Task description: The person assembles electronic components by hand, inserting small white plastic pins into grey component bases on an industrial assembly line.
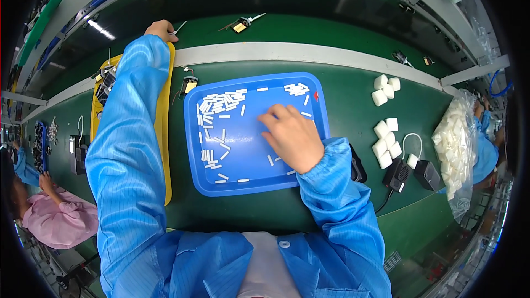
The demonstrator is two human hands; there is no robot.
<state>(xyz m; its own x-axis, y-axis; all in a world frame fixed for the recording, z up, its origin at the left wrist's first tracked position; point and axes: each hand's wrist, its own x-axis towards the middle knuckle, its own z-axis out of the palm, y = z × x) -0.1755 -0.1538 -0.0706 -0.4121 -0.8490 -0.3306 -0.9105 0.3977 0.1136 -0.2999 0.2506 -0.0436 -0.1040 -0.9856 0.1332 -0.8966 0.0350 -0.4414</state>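
My left arm stretches over the yellow tray (168,149), and my left hand (162,30) is closed at the far side on a small part with a thin white stem (180,27); the fingers hide the rest of it. Over the blue tray (248,188) hovers my right hand (292,139), its fingers loosely bent, thumb apart, and nothing visible in them. Short white strips (221,102) lie in the blue tray, most heaped at its left side, with a small pile (297,89) in the far right corner.
A black-and-yellow component (188,85) lies between the trays; a similar one (241,25) sits beyond the pale rail. White foam-like blocks (385,143), a black box-shaped device (396,174) and a clear bag of white pieces (455,146) are at right. A co-worker in pink (61,218) is at left.
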